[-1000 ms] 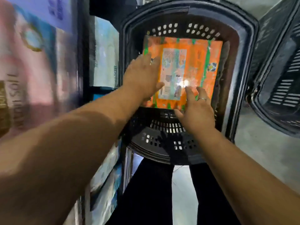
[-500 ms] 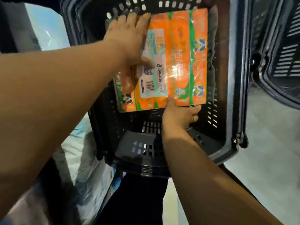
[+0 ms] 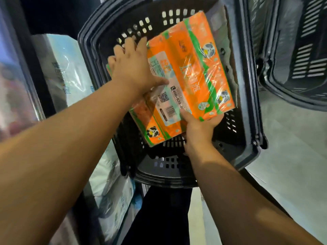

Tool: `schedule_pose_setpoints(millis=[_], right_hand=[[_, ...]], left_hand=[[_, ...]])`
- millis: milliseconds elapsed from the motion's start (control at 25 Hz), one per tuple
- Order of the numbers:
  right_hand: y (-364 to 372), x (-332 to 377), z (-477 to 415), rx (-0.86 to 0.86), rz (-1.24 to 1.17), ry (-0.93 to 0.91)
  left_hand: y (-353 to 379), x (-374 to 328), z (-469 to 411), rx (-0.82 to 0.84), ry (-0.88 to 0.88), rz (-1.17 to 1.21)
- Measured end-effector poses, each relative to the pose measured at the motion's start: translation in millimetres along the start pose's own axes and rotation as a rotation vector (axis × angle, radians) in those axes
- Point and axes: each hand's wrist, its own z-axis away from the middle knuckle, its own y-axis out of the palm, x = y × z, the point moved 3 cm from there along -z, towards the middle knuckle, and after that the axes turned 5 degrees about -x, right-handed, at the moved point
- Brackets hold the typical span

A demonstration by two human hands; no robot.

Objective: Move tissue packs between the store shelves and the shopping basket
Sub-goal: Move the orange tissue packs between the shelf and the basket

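Since half a second ago, the orange tissue pack (image 3: pixel 184 75) has tipped: its far end swings toward 1 o'clock and its near edge rises off the basket floor. The left hand (image 3: pixel 131 68) lies on the pack's top left face, fingers (image 3: pixel 123 50) spread and curling over the far left edge, thumb stretched across the label. The right hand (image 3: pixel 200 126) cups the near edge from below at 6 o'clock, fingers hidden beneath the pack, thumb pressed on top. The pack sits tilted inside the dark shopping basket (image 3: pixel 251 96), within its rim. A second basket (image 3: pixel 300 59) stands at 2 o'clock. Store shelves (image 3: pixel 70 71) with pale blue packs run along 9 o'clock. The step looks like lifting the pack out of the basket. Next, it likely needs raising clear of the rim, then swinging left toward the shelves.
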Motion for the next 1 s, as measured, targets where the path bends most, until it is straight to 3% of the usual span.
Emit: schedule_pose_setpoints(millis=[240, 360, 680, 1000], right_hand=[[-36.6, 39.8, 56.9, -0.054, 0.052, 0.0], [-63.8, 77.4, 102.8, -0.018, 0.1, -0.118], [-114.3, 205.3, 214.9, 0.284, 0.442, -0.436], [-119.1, 293.1, 296.8, 0.774, 0.832, -0.633]], left_hand=[[-58.6, -6.9, 60.3, -0.04, -0.09, 0.114], [-95.6, -9.6, 106.1, 0.0, -0.2, 0.218], [-200.7, -6.3, 225.7, -0.035, -0.449, 0.682], [-265.4, -28.3, 355.4, -0.337, -0.719, 0.963]])
